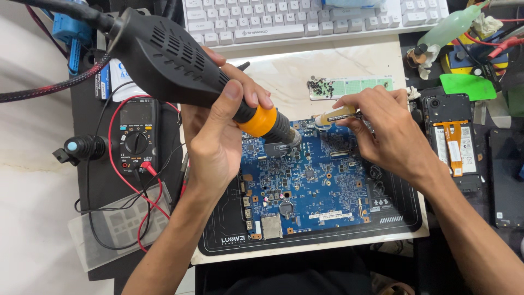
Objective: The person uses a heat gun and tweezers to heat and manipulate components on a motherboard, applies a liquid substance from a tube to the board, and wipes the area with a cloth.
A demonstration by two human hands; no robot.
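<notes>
My left hand (221, 128) grips a black hot-air gun (169, 57) with an orange collar, its metal nozzle (288, 136) pointing down at the upper middle of a blue circuit board (311, 186). My right hand (385, 128) holds a small syringe-like tube (333, 116) with yellowish paste, its tip near the nozzle, just above the board's top edge. The board lies flat on a black work mat (393, 210).
A multimeter (136, 134) with red and black leads sits to the left. A white keyboard (311, 19) is at the back. An opened phone (450, 139) and a green bottle (447, 27) lie to the right. A pale green strip (357, 86) with dark bits rests behind the board.
</notes>
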